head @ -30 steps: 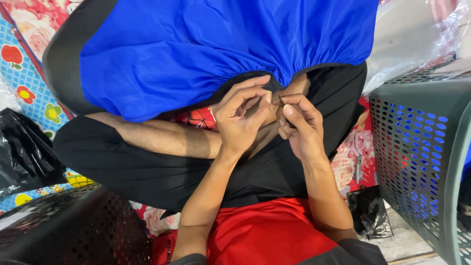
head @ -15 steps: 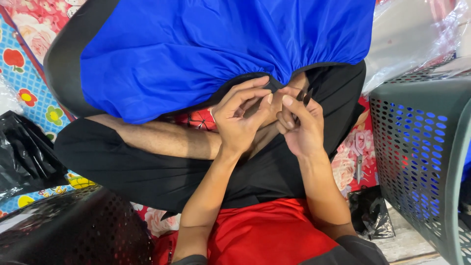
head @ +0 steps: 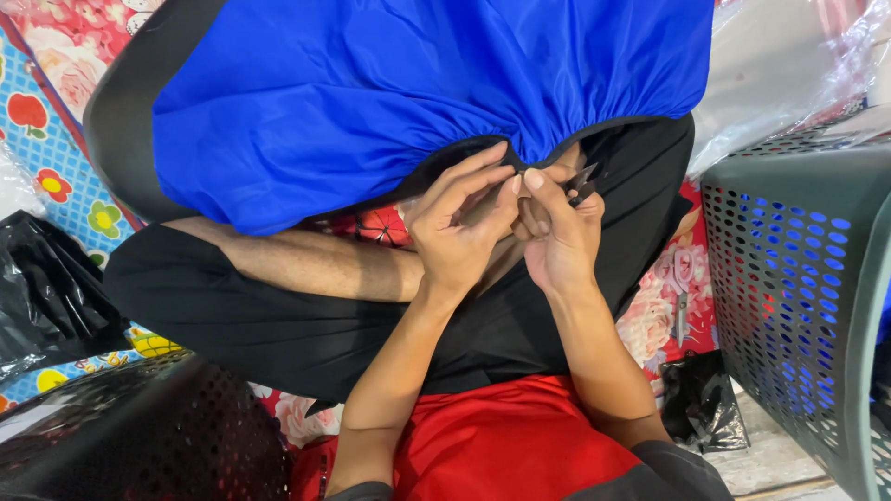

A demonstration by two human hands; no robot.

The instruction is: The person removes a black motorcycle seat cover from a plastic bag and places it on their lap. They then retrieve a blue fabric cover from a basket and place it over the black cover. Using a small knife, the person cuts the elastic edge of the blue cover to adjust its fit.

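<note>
Left hand point(head: 459, 227) pinched the black hem point(head: 483, 153) of the blue garment point(head: 418, 93). Right hand point(head: 557, 232), touching it, gripped small dark snips point(head: 583, 183) just beside that hem (blades barely visible). Grey perforated basket point(head: 798, 306) stood at right.

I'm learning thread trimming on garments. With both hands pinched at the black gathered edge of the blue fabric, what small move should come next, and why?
Probably a small snip: the right hand holds small dark clippers at the black gathered edge of the blue fabric, while the left hand pinches there. No thread is visible, so I'm unsure.
</note>
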